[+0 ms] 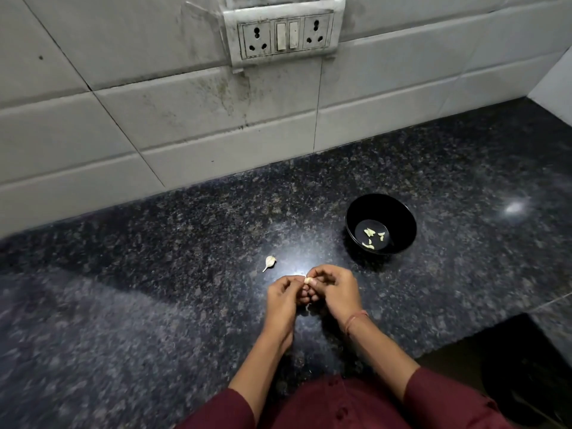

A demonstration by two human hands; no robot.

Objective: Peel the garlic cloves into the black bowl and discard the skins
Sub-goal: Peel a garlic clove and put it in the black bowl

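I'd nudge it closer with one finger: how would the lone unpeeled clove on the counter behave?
The unpeeled clove is small, so probably very light. The counter looks glossy, so it would likely skid easily. Its curved, tapered shape suggests it may spin rather than travel straight.

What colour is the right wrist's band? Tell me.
Reddish-orange band; the head view shows it best.

Black bowl (383,207): plain glossy black, no pattern. Peeled cloves (369,233) inside it: pale yellow. Countertop (154,274) beneath the bowl: black stone, flecked grey and brown. Loose clove (270,261) left of the bowl: off-white. Held clove (308,280), nearer than the bowl: cream. Wall tiles (154,119) behind the bowl: off-white, dark streaks. Sleeves (448,397): maroon. Wrist thread (356,320): orange-red.
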